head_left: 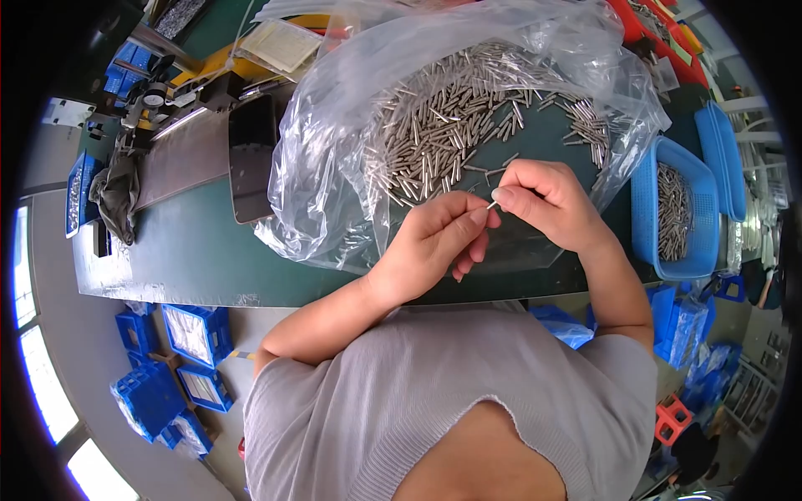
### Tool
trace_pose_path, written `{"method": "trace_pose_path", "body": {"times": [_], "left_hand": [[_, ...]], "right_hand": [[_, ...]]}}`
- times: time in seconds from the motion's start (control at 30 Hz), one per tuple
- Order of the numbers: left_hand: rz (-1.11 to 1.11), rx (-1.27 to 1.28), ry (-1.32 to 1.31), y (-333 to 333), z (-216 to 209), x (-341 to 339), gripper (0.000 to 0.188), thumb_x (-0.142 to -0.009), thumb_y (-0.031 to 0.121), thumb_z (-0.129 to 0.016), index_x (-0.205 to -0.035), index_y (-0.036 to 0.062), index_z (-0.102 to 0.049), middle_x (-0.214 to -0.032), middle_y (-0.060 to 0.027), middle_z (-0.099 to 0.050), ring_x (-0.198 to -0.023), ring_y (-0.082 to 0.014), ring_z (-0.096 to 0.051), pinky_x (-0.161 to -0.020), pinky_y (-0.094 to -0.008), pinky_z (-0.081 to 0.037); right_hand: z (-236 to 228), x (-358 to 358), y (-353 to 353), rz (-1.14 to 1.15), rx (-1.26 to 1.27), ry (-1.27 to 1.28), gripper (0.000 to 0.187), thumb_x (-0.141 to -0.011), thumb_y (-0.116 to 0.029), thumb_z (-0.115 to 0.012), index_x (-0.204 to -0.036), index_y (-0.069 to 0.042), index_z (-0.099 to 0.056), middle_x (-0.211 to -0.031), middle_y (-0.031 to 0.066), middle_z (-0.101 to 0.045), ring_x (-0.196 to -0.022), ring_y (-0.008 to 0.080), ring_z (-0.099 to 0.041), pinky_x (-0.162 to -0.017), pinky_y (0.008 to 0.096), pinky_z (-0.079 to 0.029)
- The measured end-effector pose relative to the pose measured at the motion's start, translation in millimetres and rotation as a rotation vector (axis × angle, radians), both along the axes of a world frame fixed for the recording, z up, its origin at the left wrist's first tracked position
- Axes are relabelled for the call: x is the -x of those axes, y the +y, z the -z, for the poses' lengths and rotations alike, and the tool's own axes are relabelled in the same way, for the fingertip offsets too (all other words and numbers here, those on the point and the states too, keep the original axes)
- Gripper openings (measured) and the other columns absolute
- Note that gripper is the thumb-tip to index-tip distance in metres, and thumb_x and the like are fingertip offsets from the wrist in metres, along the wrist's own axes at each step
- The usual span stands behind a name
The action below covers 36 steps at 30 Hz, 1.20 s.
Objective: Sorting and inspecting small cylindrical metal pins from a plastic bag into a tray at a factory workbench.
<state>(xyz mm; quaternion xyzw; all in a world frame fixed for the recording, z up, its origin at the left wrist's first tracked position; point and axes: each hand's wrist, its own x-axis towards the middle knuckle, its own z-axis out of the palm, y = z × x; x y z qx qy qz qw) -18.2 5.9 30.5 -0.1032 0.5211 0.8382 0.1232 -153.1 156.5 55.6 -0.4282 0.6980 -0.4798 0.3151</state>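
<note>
Between my fingertips is a small metal pin (491, 205), pinched from both sides above the near edge of the bench. My left hand (443, 238) is closed with thumb and forefinger on one end. Thumb and forefinger of my right hand (547, 200) close on the other end. Just beyond them a large clear plastic bag (322, 159) lies spread out, holding a heap of similar metal pins (443, 117). A few pins lie apart from the heap, close to my right hand.
A blue basket (703, 196) at the right holds more metal pins. Left of the bag a dark phone (252, 159) lies on the green bench (192, 242). Measuring gear with a dial (154, 96) stands at the far left. A red bin (668, 42) sits at the far right.
</note>
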Motion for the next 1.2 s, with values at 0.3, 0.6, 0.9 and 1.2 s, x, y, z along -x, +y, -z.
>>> {"method": "trace_pose_path", "body": {"times": [0.3,0.6,0.9,1.2], "left_hand": [[-0.008,0.045,-0.004,0.6,0.9,1.2,0.024,-0.097,0.022,-0.043,-0.094,0.0005,-0.054,-0.066,-0.003,-0.053,-0.053,-0.008,-0.047,-0.048,-0.0198,-0.038],[-0.124,-0.342,-0.094,-0.9,-0.6,5.9,0.02,-0.095,0.021,-0.047,-0.096,0.0026,-0.054,-0.065,-0.0048,-0.056,-0.05,-0.0134,-0.049,-0.047,-0.0246,-0.041],[-0.148,-0.471,-0.105,-5.8,9.4,7.9,0.029,-0.097,0.025,-0.04,-0.105,0.0003,-0.053,-0.075,-0.0112,-0.062,-0.057,-0.0181,-0.059,-0.054,-0.0299,-0.05],[-0.13,-0.395,-0.031,-4.9,3.5,6.2,0.031,-0.099,0.02,-0.032,-0.113,-0.0043,-0.046,-0.101,-0.0213,-0.061,-0.091,-0.0315,-0.064,-0.075,-0.035,-0.054]], "right_hand": [[2.7,-5.1,-2.8,-0.005,0.06,0.106,0.011,-0.085,-0.008,-0.059,-0.08,0.0,-0.055,-0.069,0.005,-0.054,-0.062,0.0125,-0.05,-0.056,0.0252,-0.04],[4.9,-6.1,0.2,0.133,0.114,0.167,0.009,-0.087,-0.009,-0.058,-0.085,0.0,-0.057,-0.071,0.0031,-0.055,-0.065,0.0075,-0.049,-0.058,0.0215,-0.04],[3.5,-12.8,0.3,0.198,0.186,0.189,0.006,-0.085,-0.006,-0.059,-0.085,0.0,-0.058,-0.073,0.0027,-0.057,-0.063,0.007,-0.05,-0.056,0.0213,-0.04],[4.2,-13.8,-0.7,0.159,0.193,0.313,0.003,-0.082,-0.003,-0.06,-0.084,-0.001,-0.059,-0.073,0.0067,-0.058,-0.061,0.0137,-0.055,-0.054,0.0247,-0.043]]}}
